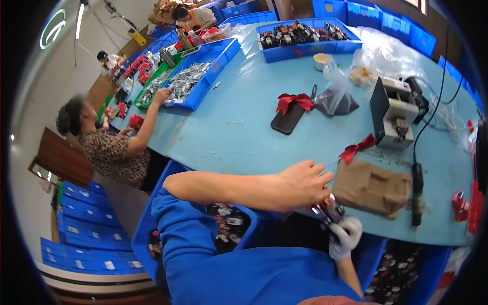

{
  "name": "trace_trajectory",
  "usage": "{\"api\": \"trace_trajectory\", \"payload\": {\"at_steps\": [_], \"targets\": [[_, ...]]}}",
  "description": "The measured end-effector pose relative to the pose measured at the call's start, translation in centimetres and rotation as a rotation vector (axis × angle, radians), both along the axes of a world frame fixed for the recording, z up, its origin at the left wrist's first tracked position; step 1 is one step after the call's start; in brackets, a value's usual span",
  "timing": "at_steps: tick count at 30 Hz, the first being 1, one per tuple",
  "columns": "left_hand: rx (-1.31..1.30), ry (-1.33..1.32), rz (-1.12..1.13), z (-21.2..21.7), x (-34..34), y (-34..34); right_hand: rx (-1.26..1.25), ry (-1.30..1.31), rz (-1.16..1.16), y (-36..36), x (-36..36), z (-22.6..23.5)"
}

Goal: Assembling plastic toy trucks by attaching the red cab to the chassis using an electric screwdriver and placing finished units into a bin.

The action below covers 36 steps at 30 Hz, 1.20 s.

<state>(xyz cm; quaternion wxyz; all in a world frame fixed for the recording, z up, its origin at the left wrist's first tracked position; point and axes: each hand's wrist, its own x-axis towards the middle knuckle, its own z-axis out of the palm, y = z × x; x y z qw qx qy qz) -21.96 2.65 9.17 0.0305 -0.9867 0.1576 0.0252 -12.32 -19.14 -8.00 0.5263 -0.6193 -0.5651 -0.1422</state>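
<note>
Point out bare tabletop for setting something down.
Between the blue plastic bin of silver metal parts, black rectangular slab and bare left hand lies a bare patch of blue tabletop; another separates slab and blue tray of dark parts. It's crowded right, around the boxy black-and-white machine and flat brown piece.

The worktable has a blue-green top [229, 137]. Far edge: blue tray [300, 52]. Left side: a second blue tray [218, 71]. Centre: black phone [285, 123], overlapped by a red bow; transparent bag [338, 104]; cup [321, 61]. Right side: boxy machine [390, 114], brown bag [373, 188], another red bow [357, 148] beside it, corded black tool [417, 193].
</note>
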Motion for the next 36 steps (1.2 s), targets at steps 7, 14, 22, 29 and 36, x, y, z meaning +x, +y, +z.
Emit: {"api": "trace_trajectory", "payload": {"at_steps": [7,14,22,29,36], "targets": [[0.664,0.23,0.247,-9.1,-2.7,3.2,-0.24,-0.14,0.39,9.9,-2.5,0.6],[0.591,-0.272,0.623,-11.3,-13.1,22.7,0.068,-0.167,-0.218,-0.4,12.5,4.6],[0.228,-0.28,0.642,-7.2,-2.4,12.4,-0.515,-0.397,-1.477,-27.2,43.8,4.7],[-0.233,-0.379,0.216,-6.9,8.3,0.4,-0.718,0.583,-0.73,-25.7,41.9,6.0],[-1.504,-0.162,0.264,-7.0,18.5,-13.0,-0.299,0.749,0.124,-11.5,22.1,11.7]]}}
